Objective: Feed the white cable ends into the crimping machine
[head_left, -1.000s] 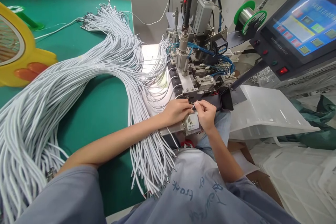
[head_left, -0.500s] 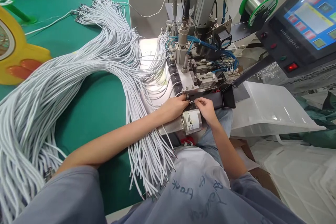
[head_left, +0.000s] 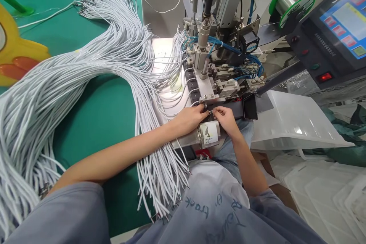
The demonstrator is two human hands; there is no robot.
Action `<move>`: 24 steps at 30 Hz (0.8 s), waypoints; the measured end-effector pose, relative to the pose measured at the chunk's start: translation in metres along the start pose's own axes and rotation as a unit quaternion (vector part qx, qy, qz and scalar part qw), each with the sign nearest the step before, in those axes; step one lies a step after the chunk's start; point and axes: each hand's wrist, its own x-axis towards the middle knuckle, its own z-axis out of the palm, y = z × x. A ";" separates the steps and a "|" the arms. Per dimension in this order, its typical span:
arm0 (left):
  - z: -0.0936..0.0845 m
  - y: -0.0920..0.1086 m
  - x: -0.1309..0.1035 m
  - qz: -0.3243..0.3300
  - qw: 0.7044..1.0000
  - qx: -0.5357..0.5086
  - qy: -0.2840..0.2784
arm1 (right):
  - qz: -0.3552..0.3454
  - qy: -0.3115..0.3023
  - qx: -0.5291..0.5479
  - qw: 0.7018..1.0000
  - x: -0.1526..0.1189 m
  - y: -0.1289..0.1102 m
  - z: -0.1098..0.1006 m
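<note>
At the machine's front end, my left hand (head_left: 192, 119) is closed, thumb and forefinger beside a dark metal holder under the press plate. Facing it, my right hand (head_left: 226, 119) is closed in a pinch. A small metallic tip (head_left: 211, 112) shows between both sets of fingertips; it looks like a cable end, mostly hidden by the fingers. White cables (head_left: 187, 93) run into the slots of the soldering-type machine (head_left: 204, 84) just beyond my left hand. Below the hands sits a clear-wrapped block with a white label (head_left: 211, 132).
A thick bundle of white cables (head_left: 94, 63) drapes over the green table (head_left: 94, 110). A solder wire spool (head_left: 290, 4) and a touch screen (head_left: 345, 26) stand right. A translucent plastic tray (head_left: 297, 122) lies below them. A yellow toy-like object (head_left: 24, 53) is far left.
The view has shifted slightly, so the machine sits a little further right. My hands stay together at the same spot, with the left fingers slightly more spread over the holder.
</note>
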 end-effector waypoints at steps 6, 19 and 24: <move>-0.002 -0.001 0.000 0.011 1.000 0.007 -0.010 | 0.001 -0.001 -0.005 1.000 -0.001 -0.002 0.002; -0.001 0.000 0.000 0.010 1.000 0.002 -0.018 | -0.021 0.005 -0.043 0.999 -0.002 -0.002 0.000; -0.005 0.000 0.000 0.017 1.000 0.008 -0.019 | 0.007 -0.008 -0.033 0.999 0.000 0.000 0.000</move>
